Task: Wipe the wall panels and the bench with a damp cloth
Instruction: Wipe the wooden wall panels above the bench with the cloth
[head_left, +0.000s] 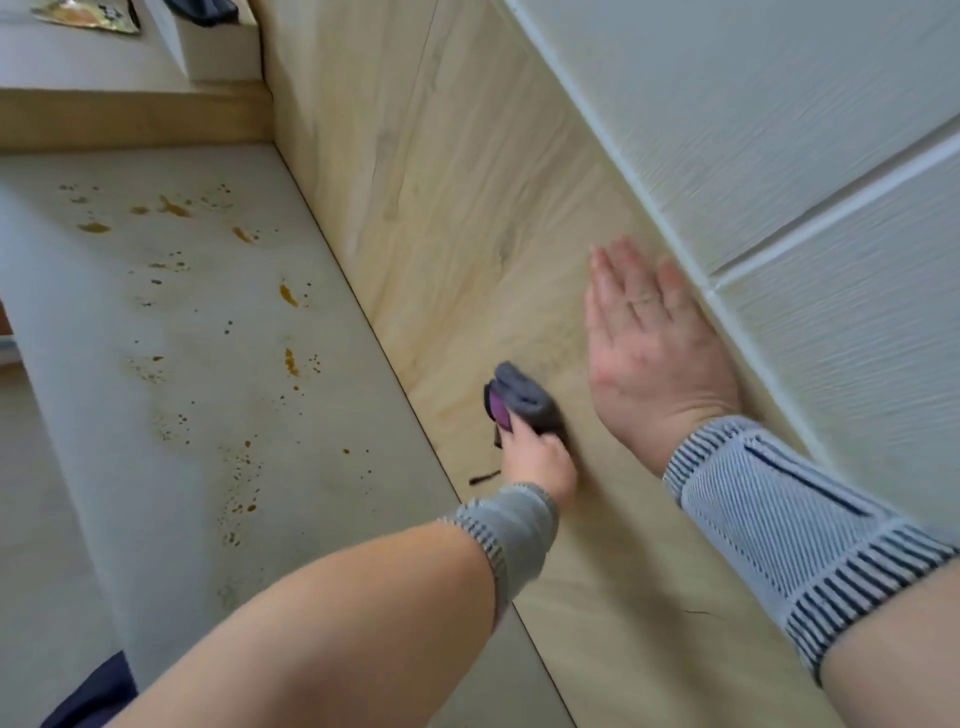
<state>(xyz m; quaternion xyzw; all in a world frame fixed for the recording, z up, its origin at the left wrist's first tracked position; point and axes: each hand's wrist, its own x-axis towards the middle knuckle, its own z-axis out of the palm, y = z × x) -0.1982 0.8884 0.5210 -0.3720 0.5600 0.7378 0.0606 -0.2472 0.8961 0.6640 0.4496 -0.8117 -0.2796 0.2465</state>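
My left hand (537, 457) has its fingers clamped on the cloth (522, 397), pressing it low on the wood panel (441, 218) just above the stained table (171, 322), while my right hand (649, 338), fingers straight and together, lies flat on the panel, I think to steady me.

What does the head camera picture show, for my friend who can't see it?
A person's left hand presses a grey and purple cloth against a wooden wall panel, while the right hand rests flat on it. Orange-brown stains speckle the grey bench below.
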